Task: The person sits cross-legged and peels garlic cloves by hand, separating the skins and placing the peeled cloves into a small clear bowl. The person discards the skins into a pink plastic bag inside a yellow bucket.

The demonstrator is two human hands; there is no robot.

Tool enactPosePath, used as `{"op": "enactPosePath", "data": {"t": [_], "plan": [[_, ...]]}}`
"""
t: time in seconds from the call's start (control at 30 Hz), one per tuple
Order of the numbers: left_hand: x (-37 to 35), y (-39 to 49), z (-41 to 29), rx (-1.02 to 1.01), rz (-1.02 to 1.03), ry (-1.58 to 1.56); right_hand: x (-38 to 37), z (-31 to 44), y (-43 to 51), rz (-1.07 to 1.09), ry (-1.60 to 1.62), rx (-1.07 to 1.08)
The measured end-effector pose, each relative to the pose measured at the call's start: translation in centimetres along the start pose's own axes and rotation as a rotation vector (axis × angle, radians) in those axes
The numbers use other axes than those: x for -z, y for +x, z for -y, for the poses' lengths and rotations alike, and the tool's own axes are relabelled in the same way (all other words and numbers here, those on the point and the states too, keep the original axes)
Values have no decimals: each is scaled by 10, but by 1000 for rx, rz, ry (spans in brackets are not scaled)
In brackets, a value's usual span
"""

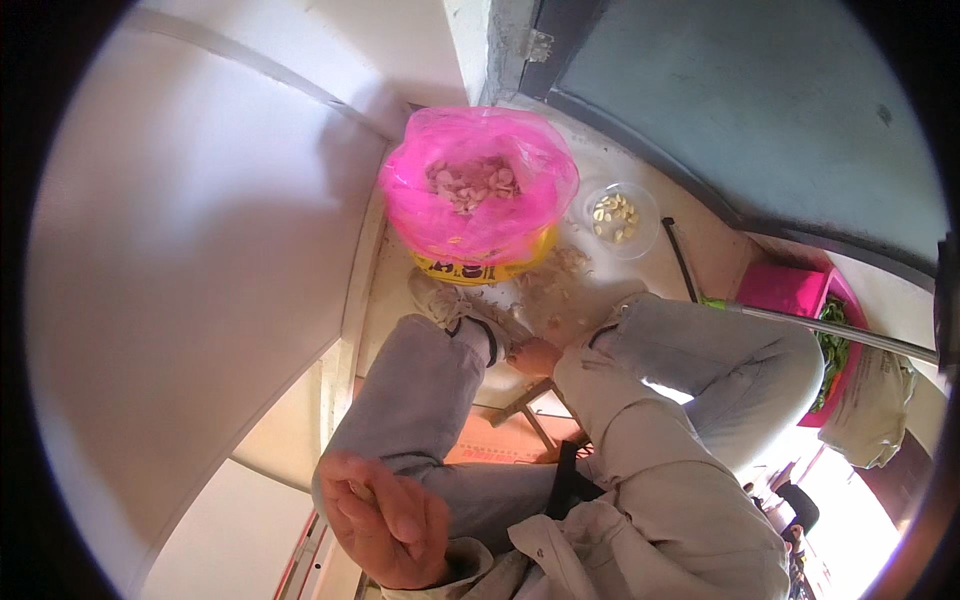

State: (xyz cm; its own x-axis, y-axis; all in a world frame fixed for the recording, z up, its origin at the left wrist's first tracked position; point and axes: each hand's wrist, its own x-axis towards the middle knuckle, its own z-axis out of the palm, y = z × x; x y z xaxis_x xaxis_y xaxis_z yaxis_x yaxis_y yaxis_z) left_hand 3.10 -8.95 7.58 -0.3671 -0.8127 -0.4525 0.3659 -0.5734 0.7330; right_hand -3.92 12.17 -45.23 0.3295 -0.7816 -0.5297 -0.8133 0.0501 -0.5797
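My left hand [386,517] is raised over my left thigh, its fingers curled around a small pale piece [361,490] that looks like a garlic clove. Low between my knees, my right hand [536,356] reaches down near my shoe; its fingertips are small and partly hidden, so its grip is unclear. Ahead stands a yellow bucket [487,270] lined with a pink plastic bag [420,202], holding a heap of garlic cloves or skins [472,184]. To its right, a clear plastic bowl [645,238] contains several peeled garlic cloves [615,217].
Loose skins [555,277] litter the floor by the bucket. A white wall [187,225] rises on the left, a grey door [750,112] at upper right. A metal pole [840,328] crosses before a pink bin [784,289] with green leaves. Beneath me is a stool frame [525,405].
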Motion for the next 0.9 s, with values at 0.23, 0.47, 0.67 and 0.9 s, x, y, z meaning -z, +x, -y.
{"op": "enactPosePath", "data": {"t": [0.23,0.47,0.67,0.9], "plan": [[-12,-4,14,-34,239,104,60,-19,-25,-206,133,-160],[-17,-13,29,54,139,214,48,-33,-48,-387,171,-392],[-16,-21,28,0,200,143,26,5,-73,-172,29,-325],[-18,-16,21,27,-61,0,-22,43,-39,114,80,-166]]}}
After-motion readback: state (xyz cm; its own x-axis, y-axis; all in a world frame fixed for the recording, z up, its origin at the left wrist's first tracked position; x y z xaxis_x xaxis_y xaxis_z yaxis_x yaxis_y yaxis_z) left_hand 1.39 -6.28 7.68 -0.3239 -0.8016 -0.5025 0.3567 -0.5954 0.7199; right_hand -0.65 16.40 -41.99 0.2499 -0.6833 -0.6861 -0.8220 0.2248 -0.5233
